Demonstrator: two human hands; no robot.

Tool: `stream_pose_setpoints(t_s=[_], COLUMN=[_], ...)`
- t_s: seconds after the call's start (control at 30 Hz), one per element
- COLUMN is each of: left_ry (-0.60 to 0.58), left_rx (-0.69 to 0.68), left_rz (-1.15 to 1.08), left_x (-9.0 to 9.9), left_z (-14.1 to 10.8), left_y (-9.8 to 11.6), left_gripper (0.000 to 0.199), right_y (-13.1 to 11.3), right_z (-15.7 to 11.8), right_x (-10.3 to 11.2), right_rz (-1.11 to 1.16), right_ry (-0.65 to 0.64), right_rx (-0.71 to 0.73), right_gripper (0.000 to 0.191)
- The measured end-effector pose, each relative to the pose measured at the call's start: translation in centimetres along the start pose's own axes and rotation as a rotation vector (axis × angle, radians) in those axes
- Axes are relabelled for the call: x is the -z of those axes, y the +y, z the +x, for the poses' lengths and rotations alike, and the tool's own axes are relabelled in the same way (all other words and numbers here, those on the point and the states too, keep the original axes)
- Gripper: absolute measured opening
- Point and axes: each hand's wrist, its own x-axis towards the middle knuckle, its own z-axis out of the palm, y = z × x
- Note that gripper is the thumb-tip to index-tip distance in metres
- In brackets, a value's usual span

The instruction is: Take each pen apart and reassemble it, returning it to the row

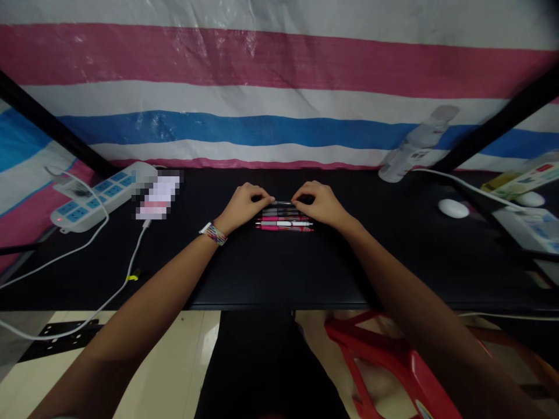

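Pens point(283, 220) lie in a tidy row mid-desk, parallel, touching side by side. Both hands meet at the farthest one: the left hand point(241, 206) pinches its left end with curled fingers, the right hand point(320, 203) its right end — though fingertips hide the exact grip. These look light, stiff and smooth, likely to roll; best taken by the barrel ends. Outward sit a power strip point(94, 201), a blurred patch beside it, a bottle point(413, 148) — hazy — and a white mouse point(453, 208).
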Motion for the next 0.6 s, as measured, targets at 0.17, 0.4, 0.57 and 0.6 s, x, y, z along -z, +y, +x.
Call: stream_pose_setpoints(t_s=[0.17,0.4,0.57,0.6], left_ry=[-0.011,-0.031,-0.047,-0.050], left_rx=[-0.011,-0.011,-0.019,-0.016], left_rz=[0.068,0.092,0.119,0.124], left_x=[-0.26,-0.45,-0.40,-0.39], left_z=[-0.06,-0.09,-0.15,-0.17], left_y=[-0.25,-0.54,-0.33,-0.26], left_gripper=[0.019,0.018,0.023,0.024], right_y=[-0.02,-0.05,-0.19,-0.21], right_z=[-0.06,-0.12,-0.17,-0.18], right_x=[0.04,0.13,0.25,0.26], right_rz=[-0.004,-0.038,-0.084,-0.091], right_ry=[-0.039,-0.067,-0.068,-0.070], right_rx=[0.001,-0.002,0.017,0.020], right_gripper=[0.012,0.015,0.015,0.015])
